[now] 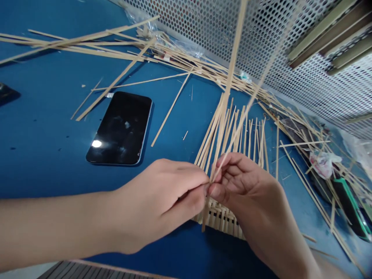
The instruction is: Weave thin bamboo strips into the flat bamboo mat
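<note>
A small woven piece of pale bamboo strips [223,221] lies on the blue table [43,147], its loose strip ends [244,131] fanning away from me. My left hand [157,201] and my right hand [247,193] meet above it. Both pinch long thin strips that rise up out of the frame; the tallest strip [232,66] stands nearly upright. Fingers of both hands are closed on the strips where they meet the weave. The near part of the weave is hidden under my hands.
A black phone [120,128] lies face up to the left. Many loose bamboo strips [116,50] are scattered along the back of the table by a perforated metal panel [290,50]. At right lie a crumpled plastic bag [322,162] and a green-edged tool [353,209].
</note>
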Demonstrator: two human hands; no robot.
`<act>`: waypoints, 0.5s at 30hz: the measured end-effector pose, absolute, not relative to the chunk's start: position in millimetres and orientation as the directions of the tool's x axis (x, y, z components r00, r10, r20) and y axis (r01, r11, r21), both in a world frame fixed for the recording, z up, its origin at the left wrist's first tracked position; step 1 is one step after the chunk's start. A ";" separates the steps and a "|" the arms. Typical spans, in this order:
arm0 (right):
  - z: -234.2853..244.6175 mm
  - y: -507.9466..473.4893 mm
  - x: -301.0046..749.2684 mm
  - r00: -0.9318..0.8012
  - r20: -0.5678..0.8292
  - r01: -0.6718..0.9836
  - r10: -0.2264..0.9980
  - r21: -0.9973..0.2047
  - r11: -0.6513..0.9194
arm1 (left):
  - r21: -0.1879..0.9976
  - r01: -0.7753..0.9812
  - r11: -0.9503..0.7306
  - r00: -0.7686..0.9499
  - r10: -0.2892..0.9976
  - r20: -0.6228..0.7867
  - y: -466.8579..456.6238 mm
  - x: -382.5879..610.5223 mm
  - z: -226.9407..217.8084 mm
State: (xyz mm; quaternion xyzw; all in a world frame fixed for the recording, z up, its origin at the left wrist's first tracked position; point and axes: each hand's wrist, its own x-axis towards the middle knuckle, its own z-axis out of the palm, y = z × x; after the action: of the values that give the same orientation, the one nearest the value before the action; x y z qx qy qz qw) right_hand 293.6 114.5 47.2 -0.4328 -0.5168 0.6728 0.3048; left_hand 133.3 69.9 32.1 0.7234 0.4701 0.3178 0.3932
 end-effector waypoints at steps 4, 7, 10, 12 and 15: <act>50.9 111.1 291.8 -0.435 -0.267 0.110 0.860 -0.964 -0.244 | 0.879 0.401 -0.259 0.352 0.929 0.113 65.2 136.7 28.6; 52.2 107.5 291.2 -0.427 -0.247 0.138 0.870 -0.969 -0.207 | 0.899 0.360 -0.251 0.347 0.930 0.121 61.6 139.9 26.8; 50.5 105.0 291.5 -0.418 -0.205 0.150 0.885 -0.976 -0.156 | 0.907 0.349 -0.237 0.352 0.930 0.108 59.4 141.5 26.3; 48.7 104.5 291.6 -0.418 -0.200 0.156 0.886 -0.977 -0.147 | 0.902 0.359 -0.239 0.351 0.930 0.106 58.8 141.6 26.4; 48.1 105.2 291.3 -0.406 -0.219 0.176 0.887 -0.971 -0.159 | 0.888 0.390 -0.243 0.334 0.936 0.109 58.5 141.3 27.3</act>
State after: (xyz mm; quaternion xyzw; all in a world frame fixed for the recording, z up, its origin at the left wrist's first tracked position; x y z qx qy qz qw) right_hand 291.3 105.2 48.1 -0.4595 -0.5787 0.6068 0.2929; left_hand 141.3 58.5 27.3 0.7112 0.4663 0.3400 0.4014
